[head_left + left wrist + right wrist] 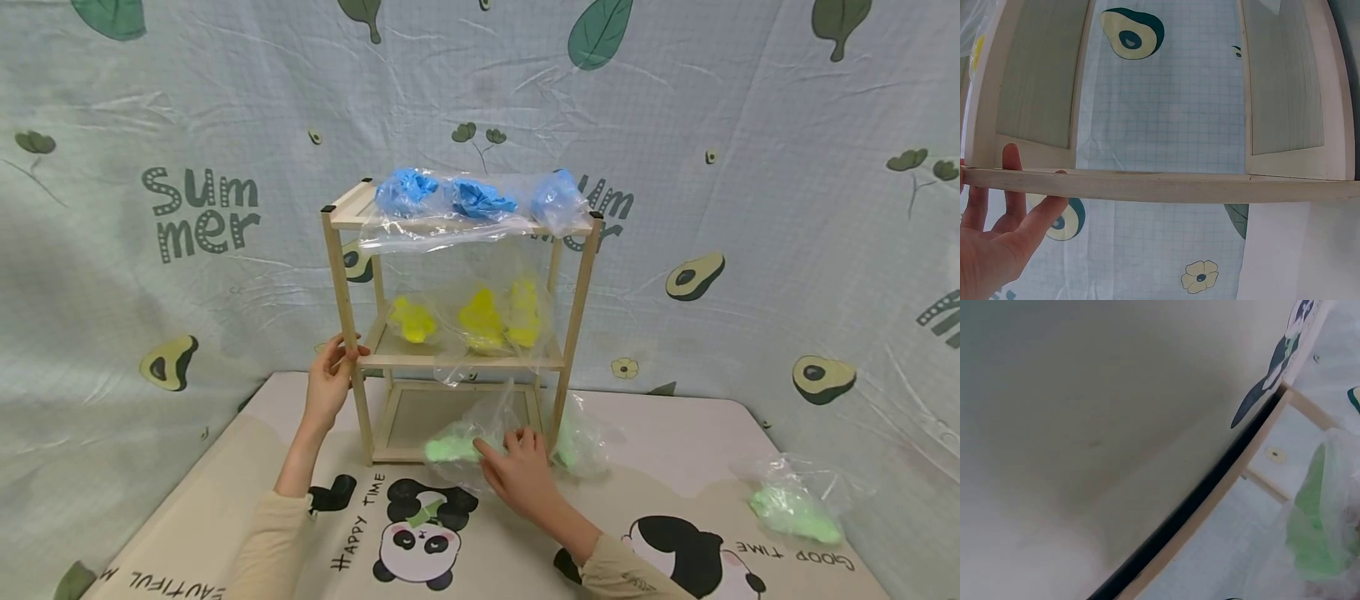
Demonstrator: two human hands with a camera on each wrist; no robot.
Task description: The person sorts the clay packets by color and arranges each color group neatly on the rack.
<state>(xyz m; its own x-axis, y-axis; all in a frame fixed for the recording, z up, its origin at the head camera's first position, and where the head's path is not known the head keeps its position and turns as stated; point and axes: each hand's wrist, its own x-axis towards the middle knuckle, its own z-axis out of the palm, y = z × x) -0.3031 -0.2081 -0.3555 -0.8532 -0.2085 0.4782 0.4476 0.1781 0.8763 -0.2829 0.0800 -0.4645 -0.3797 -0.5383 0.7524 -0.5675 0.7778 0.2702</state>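
A small wooden three-tier shelf (459,363) stands on the table. My left hand (330,385) grips its left front post at the middle tier; in the left wrist view, the fingers and thumb of the left hand (997,237) lie on either side of the wooden bar (1166,186). My right hand (525,475) is at the front of the bottom tier, fingers bent, holding a clear plastic bag with something light green (452,448) in it. The right wrist view shows a green-filled bag (1313,531) at its right edge, the hand mostly out of sight.
Bags with blue contents (483,200) lie on the top tier, bags with yellow contents (482,318) on the middle one. One green bag (577,446) sits by the right front post; another green bag (795,510) lies farther right on the panda-print tablecloth (360,575). A printed curtain (750,317) hangs behind.
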